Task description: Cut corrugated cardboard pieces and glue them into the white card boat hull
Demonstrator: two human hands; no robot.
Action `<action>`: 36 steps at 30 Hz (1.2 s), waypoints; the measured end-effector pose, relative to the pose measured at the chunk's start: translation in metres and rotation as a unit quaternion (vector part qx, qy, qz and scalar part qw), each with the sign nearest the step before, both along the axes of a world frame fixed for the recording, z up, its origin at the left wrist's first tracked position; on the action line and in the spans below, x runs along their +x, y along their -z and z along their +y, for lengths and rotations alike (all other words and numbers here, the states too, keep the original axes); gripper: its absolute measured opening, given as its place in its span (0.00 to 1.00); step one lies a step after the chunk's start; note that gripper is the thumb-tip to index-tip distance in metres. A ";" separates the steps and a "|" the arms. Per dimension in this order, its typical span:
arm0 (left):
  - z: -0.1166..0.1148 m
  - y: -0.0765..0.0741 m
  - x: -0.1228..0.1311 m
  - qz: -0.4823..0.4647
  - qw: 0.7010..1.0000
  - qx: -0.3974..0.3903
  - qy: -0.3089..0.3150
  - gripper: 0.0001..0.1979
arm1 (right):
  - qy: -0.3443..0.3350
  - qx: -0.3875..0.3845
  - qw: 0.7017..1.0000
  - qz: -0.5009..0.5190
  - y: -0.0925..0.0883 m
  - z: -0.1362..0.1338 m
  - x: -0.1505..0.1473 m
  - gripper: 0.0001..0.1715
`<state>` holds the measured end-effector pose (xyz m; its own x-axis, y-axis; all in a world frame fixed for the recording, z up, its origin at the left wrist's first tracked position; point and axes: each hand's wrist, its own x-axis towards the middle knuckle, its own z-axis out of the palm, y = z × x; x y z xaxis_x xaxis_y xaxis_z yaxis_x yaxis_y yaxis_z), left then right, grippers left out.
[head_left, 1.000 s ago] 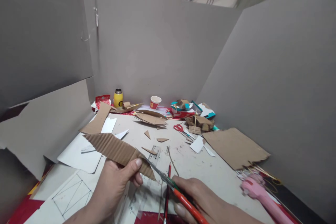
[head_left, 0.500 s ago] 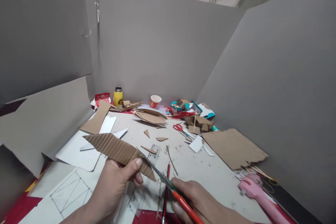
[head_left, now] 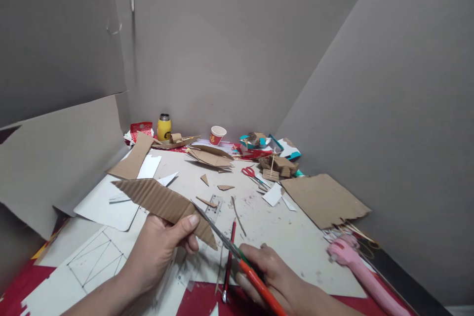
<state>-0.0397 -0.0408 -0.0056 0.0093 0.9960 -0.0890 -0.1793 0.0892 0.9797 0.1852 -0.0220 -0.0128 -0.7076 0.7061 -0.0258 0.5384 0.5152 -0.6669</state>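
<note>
Grey partition walls (head_left: 229,59) enclose our cluttered table (head_left: 281,237); our left hand (head_left: 159,252) pinches the corrugated cardboard strip (head_left: 163,202) above it, while our right hand (head_left: 277,281) grips orange-handled scissors (head_left: 237,256) biting its edge.

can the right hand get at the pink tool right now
Probably not to grip it: the right hand is closed on the orange scissors, though the pink tool lies near with bare table between.

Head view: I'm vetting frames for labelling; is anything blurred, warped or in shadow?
Head view: even, soft light, no glare; wide-angle stretch slants the grey walls; the pink tool at the edge is smeared; corrugated cardboard and scissors look fairly crisp.
</note>
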 end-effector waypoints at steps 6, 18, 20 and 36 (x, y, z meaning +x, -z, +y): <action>-0.002 0.000 0.003 -0.019 1.000 -0.014 -0.012 0.17 | -0.021 -0.038 0.999 0.016 0.008 0.000 0.001 0.20; 0.002 0.002 0.000 -0.057 0.998 -0.008 0.013 0.13 | 0.000 -0.023 0.987 0.160 0.037 0.013 0.017 0.19; -0.001 0.001 0.003 -0.049 0.998 -0.021 0.032 0.13 | -0.002 -0.014 0.990 0.138 0.028 0.013 0.017 0.19; -0.015 -0.006 0.026 -0.028 0.998 -0.037 0.044 0.16 | 0.004 0.037 0.999 -0.002 0.002 0.007 0.011 0.11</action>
